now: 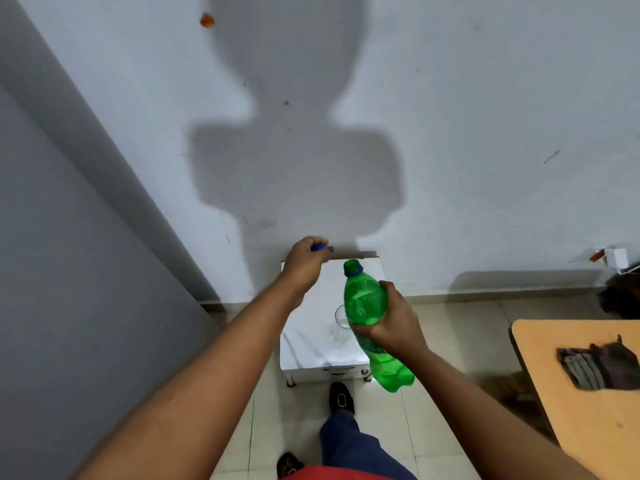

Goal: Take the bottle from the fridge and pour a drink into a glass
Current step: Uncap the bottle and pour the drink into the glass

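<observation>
My right hand [391,323] grips a green plastic bottle [365,303] around its middle, held slightly tilted above a small white cabinet [308,334]. The bottle's mouth is uncapped, with a blue ring left on its neck. My left hand [306,261] is closed around the blue cap [319,247], held over the cabinet's back left corner, close to the wall. A clear glass [341,322] stands on the cabinet top, partly hidden behind the bottle.
A grey wall panel [69,237] rises on the left. A wooden table [581,393] with dark cloth [595,365] on it stands at the right. The white wall [450,133] is directly behind the cabinet. My feet are on the tiled floor [450,358] below.
</observation>
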